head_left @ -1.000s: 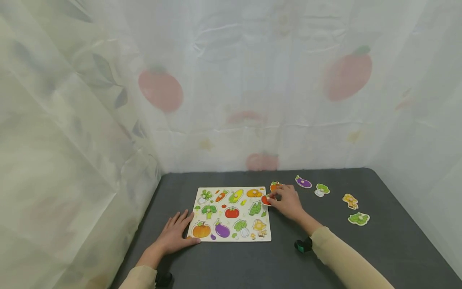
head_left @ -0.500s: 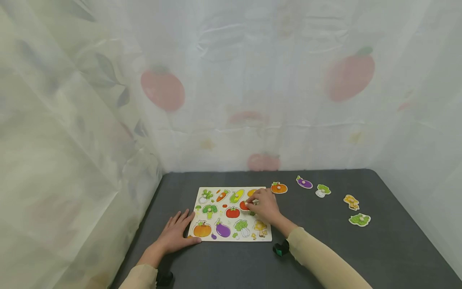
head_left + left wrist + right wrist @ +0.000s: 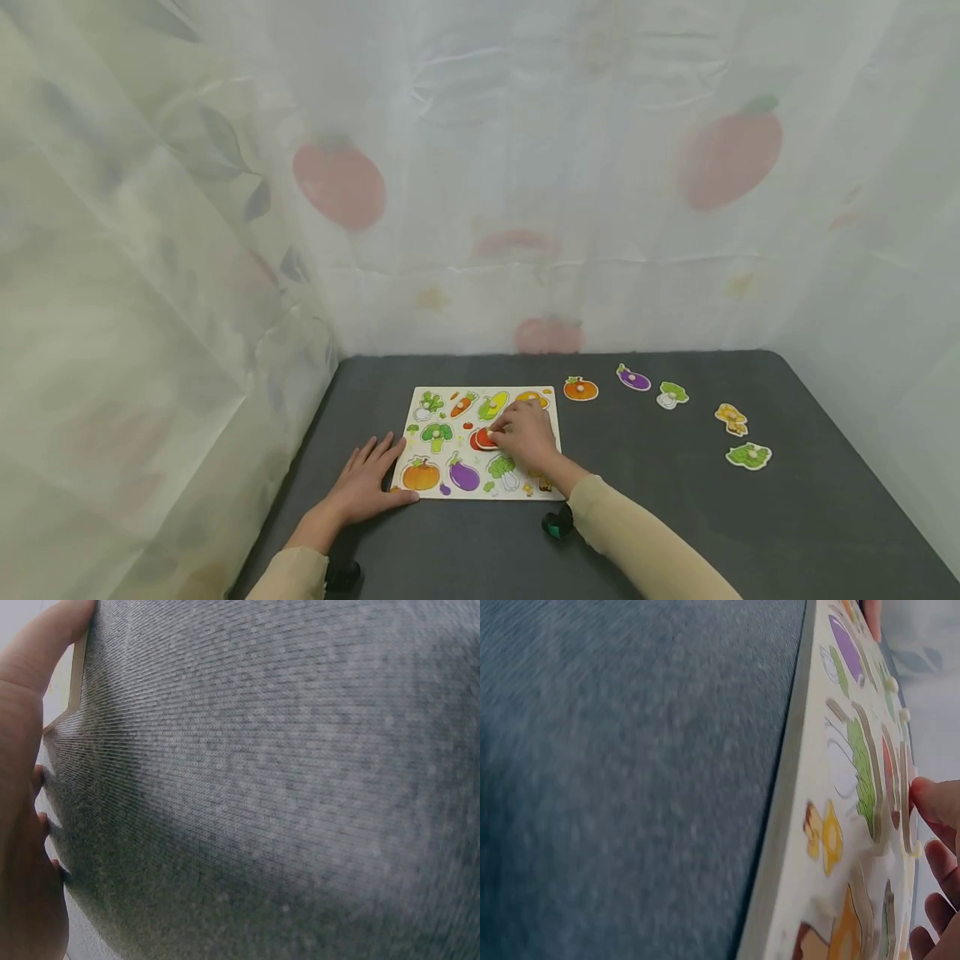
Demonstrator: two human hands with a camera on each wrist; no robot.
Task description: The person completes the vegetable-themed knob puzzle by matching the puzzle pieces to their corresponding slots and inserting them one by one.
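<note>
Tomato: the piece lies over the printed tomato on the board, set off to the right so that red shows at its left side.
Right hand: the hand pinches the tomato, thumb and fingers nearly closed on it. The head view shows mostly the back of this hand; the right wrist view shows the thumb tip at the piece, which stands edge-on there.
Left hand: this one is spread, fingers at the board's left edge and thumb at the near corner, gripping nothing. The left wrist view shows the thumb large beside the board's pale edge, with only tips of other fingers.
Printed mushroom: the right wrist covers much of it in the head view; the right wrist view shows part of its yellow cap.
Knobs: knobbed broccoli, carrot and corn sit in the board.
Loose pieces: only the head view shows the pumpkin, eggplant, cabbage, mushroom and a green piece lying apart on the desk.
</note>
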